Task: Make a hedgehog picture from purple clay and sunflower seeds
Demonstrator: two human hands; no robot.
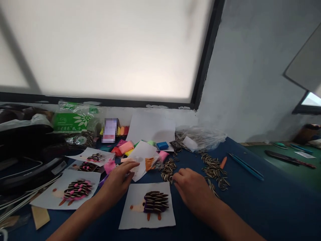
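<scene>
My left hand (120, 176) reaches over the clay packets, fingers stretched out and thumb apart, beside a loose white paper (139, 157). My right hand (192, 187) is closed with curled fingers next to a pile of striped sunflower seeds (168, 170); its fingertips are partly hidden, and I cannot make out what is in them. Between my hands lies a paper sheet (127, 219) bearing a hedgehog picture (155, 202) with a seed-covered body, a pale clay snout and brown feet. An orange clay piece in its wrapper (149, 163) lies near my left hand.
Finished-looking hedgehog sheets (91, 197) lie at left, near cables and a green seed bag (75, 118). More seeds (213, 165), an orange clay stick (223, 162) and blue tweezers (247, 166) lie at right. A plastic bag (204, 138) rests against the wall.
</scene>
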